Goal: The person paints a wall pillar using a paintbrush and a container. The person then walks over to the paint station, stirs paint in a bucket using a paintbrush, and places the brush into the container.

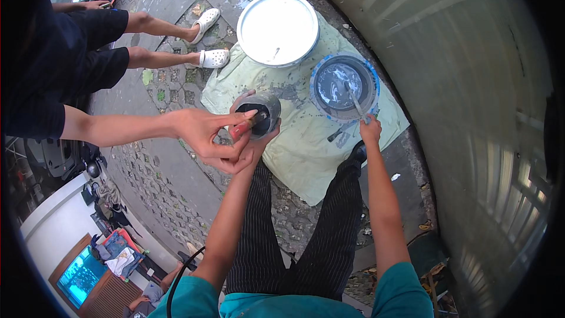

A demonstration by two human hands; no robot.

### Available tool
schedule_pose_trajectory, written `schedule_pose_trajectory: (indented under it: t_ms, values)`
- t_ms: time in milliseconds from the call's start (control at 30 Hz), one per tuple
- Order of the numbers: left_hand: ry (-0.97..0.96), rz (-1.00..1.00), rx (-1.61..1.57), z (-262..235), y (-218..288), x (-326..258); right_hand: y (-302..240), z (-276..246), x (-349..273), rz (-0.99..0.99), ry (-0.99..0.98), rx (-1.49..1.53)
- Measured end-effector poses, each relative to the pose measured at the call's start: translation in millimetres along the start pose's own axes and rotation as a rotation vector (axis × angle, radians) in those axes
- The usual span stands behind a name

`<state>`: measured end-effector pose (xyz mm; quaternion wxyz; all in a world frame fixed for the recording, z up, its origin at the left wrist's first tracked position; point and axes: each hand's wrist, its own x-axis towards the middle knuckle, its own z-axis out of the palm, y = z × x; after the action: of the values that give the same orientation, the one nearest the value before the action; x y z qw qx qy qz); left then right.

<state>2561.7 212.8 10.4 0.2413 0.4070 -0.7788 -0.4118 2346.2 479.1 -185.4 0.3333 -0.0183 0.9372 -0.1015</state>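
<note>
A curved metal wall (471,82) closed off the right side, leaving a narrow strip beside the pale cloth (306,153) spread on the paved ground (176,171), which lay open to the left. On the cloth stood two round containers: a white basin (278,28) at its far edge, holding white paint and a small tool, and just right of it a blue-rimmed bucket (344,87) of grey paint. The right hand (370,130) gripped a stick (355,103) dipped in the bucket. The left hand (250,147) cupped a grey can (262,113) from below, above the cloth's left edge. A co-worker's hand (203,132) held a red-handled brush (244,126) at the can's mouth.
</note>
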Motion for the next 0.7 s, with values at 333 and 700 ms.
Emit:
schedule_pose_trajectory:
  t_ms: [333, 700]
  values:
    - [0.087, 0.060, -0.108, -7.5, 23.3, -6.4, -2.0, -1.9, -59.9, -0.212, 0.369, 0.322]
    - [0.166, 0.030, -0.249, -46.3, 51.5, 1.7, -72.9, -27.0, -158.4, -0.514, 0.286, 0.489]
